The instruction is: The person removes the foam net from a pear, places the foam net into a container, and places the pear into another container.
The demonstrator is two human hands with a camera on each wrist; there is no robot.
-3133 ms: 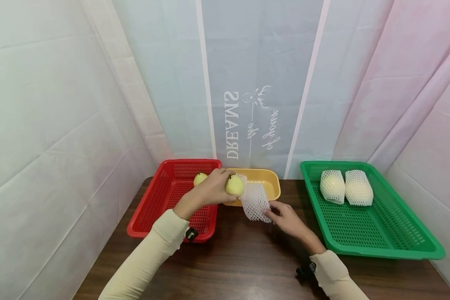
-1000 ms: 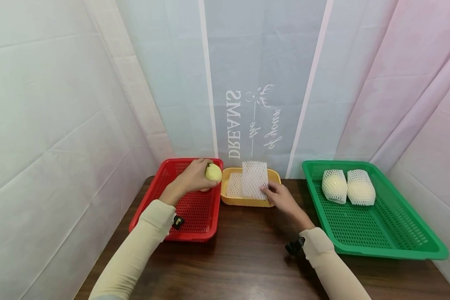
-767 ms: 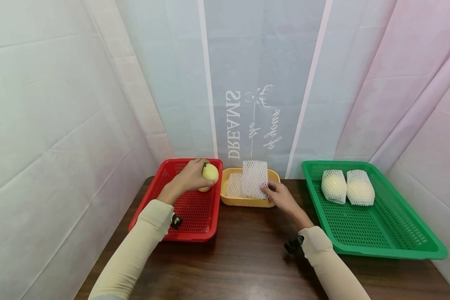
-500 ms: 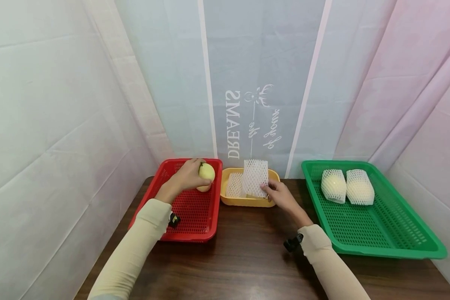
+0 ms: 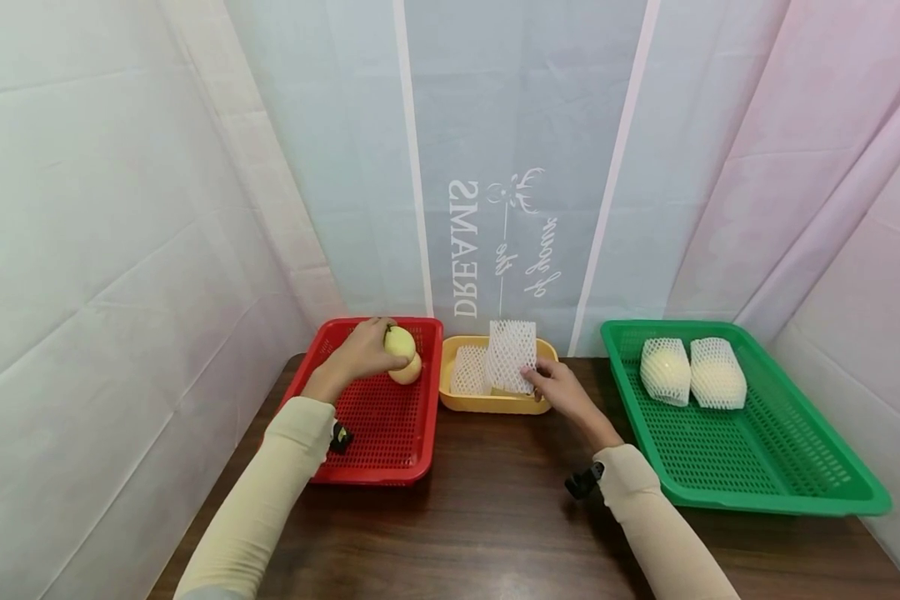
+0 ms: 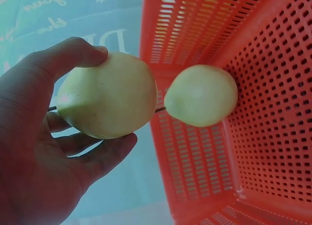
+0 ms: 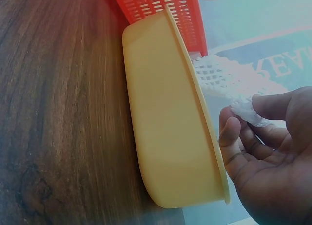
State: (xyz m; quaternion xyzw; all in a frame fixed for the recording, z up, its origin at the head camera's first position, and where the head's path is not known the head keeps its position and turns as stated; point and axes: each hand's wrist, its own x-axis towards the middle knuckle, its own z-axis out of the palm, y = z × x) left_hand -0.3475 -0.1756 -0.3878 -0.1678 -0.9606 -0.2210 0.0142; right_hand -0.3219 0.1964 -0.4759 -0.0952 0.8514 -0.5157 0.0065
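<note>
My left hand (image 5: 362, 348) grips a pale yellow-green pear (image 6: 109, 96) above the red basket (image 5: 375, 477), thumb on one side and fingers on the other. A second pear (image 6: 202, 95) lies inside that basket, close to the held one in the head view. My right hand (image 5: 562, 387) pinches a white foam net sleeve (image 5: 512, 354) by its lower right edge, over the yellow tray (image 5: 487, 404). Another foam net (image 5: 468, 371) lies in the tray, to the left of the pinched one.
On the right stands a green basket (image 5: 772, 503) with two pears in foam nets (image 5: 666, 373) at its far end. Dark wooden table (image 5: 487, 517) shows in front of the tray. A printed cloth (image 5: 510, 125) hangs behind everything.
Three seconds ago the pear was beside the net over the tray; my left hand has carried it left over the red basket. My right hand has moved the net up and back over the tray.
</note>
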